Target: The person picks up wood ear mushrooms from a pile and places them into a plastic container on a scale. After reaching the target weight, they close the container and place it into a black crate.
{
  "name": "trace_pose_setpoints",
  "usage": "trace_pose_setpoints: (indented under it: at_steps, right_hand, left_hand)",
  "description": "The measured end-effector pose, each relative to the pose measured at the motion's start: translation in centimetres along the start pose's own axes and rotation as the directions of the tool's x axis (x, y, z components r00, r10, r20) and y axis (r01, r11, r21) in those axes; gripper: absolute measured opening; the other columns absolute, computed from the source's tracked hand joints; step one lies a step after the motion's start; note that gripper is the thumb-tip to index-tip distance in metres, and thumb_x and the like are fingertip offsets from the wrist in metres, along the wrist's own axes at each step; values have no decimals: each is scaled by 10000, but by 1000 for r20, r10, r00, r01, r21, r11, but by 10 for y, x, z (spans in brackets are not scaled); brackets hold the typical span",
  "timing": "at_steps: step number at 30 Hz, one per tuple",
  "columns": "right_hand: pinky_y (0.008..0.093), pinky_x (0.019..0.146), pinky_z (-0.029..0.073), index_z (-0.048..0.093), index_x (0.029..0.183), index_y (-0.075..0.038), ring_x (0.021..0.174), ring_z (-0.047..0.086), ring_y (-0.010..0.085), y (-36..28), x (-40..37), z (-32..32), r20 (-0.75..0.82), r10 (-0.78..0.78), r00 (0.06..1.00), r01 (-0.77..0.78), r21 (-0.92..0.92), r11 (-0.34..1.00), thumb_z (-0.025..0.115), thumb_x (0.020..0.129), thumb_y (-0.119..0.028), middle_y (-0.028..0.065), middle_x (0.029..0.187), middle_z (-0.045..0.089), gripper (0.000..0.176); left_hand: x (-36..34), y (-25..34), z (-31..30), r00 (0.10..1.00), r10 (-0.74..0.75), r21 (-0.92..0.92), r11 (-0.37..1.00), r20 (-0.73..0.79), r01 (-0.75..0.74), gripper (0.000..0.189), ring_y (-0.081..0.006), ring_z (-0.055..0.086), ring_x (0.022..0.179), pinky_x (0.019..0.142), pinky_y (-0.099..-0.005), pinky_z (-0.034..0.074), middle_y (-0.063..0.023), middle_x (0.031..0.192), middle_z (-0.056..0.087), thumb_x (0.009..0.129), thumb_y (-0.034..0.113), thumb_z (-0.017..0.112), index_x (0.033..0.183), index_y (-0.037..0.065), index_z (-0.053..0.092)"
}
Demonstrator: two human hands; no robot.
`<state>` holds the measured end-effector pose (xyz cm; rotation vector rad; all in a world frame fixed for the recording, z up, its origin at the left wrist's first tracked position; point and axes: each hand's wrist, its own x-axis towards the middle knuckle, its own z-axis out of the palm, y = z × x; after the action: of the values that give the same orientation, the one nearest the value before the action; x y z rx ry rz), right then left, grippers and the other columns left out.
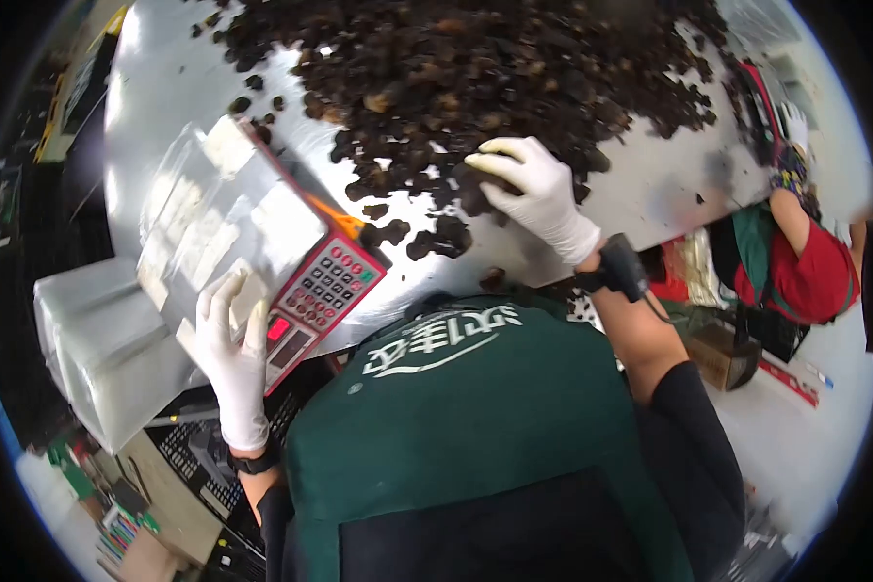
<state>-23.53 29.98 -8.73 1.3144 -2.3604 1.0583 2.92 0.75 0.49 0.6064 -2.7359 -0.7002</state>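
Observation:
A wide heap of dark, curled pieces that look like wood ear mushrooms [456,78] covers much of the metal table. My right hand [538,194], in a white glove, curls over the near edge of this heap, with a dark clump between thumb and fingers. On the left stands a red scale with a keypad [325,286]. Clear plastic packaging [189,218] with whitish patches lies over its pan. My left hand [231,335], also gloved, has its thumb and fingers around the packaging's near edge, beside the scale's display.
A stack of clear plastic containers [102,339] stands at the left, by a black crate [199,466]. Loose mushroom pieces lie between the scale and the heap. Across the table's right end is a co-worker in a red sleeve [815,276], near another red-edged device [761,107].

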Motion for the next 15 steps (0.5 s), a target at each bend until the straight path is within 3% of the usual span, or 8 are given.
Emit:
trace_pose_setpoints:
  at_steps: [2, 5, 9, 10, 12, 14, 15]
  right_hand:
    - [303, 692, 575, 767, 1047, -165, 860, 665, 215, -14, 33, 0, -8, -29, 1000, 30, 65, 997, 776, 691, -42, 24, 1053, 702, 376]
    - [288, 660, 570, 767, 1035, -179, 809, 655, 207, -52, 91, 21, -86, -239, 967, 249, 147, 957, 773, 680, -50, 7, 1041, 706, 378]
    - [274, 612, 540, 733, 1056, -237, 815, 634, 168, -127, 147, 68, -99, -528, 843, 536, 222, 814, 723, 751, -190, -51, 1047, 673, 309]
    - [274, 623, 537, 722, 1053, -245, 842, 631, 159, -145, 152, 81, -82, -585, 807, 585, 244, 773, 699, 774, -215, -62, 1063, 660, 282]
    - [317, 775, 527, 690, 1038, -238, 1042, 615, 169, -172, 155, 104, 92, -661, 745, 621, 269, 737, 650, 832, -209, -58, 1152, 639, 212]
    - [372, 894, 517, 606, 1317, -205, 1139, 569, 226, -185, 149, 127, 265, -670, 693, 601, 300, 741, 732, 808, -281, 9, 1345, 592, 529]
    - [432, 976, 474, 567, 1375, -193, 1205, 529, 264, -188, 143, 129, 332, -634, 699, 507, 395, 766, 732, 836, -318, 47, 1422, 549, 577]
  left_hand:
    - [1, -12, -8, 993, -67, 98, 992, -93, 77, 304, -322, 624, 1123, 1000, -402, 467, -142, 1200, 661, 915, 79, 679, 1215, 34, 660]
    - [6, -30, -14, 949, -121, 49, 989, -292, 141, 270, -342, 616, 1159, 1033, -405, 449, -179, 1223, 655, 955, 67, 641, 1221, 31, 661]
    - [5, -44, -14, 915, -185, -95, 982, -357, 161, 372, -335, 544, 1309, 1134, -414, 374, -197, 1341, 616, 957, 32, 548, 1325, 10, 596]
    - [5, -38, -12, 908, -204, -114, 978, -366, 174, 376, -338, 574, 1279, 1109, -410, 407, -201, 1332, 618, 953, 22, 534, 1323, 8, 597]
    - [7, -34, -14, 918, -157, -100, 987, -365, 129, 399, -332, 614, 1233, 1069, -408, 449, -193, 1332, 622, 939, -14, 507, 1328, 9, 593]
    - [6, -35, -9, 897, -179, -205, 973, -404, 102, 430, -330, 650, 1178, 1026, -411, 486, -175, 1314, 633, 921, -52, 483, 1329, 18, 596]
    - [5, -33, -5, 876, -254, -364, 926, -409, 98, 476, -322, 660, 1125, 1012, -403, 478, -161, 1287, 644, 886, -91, 483, 1330, 32, 603]
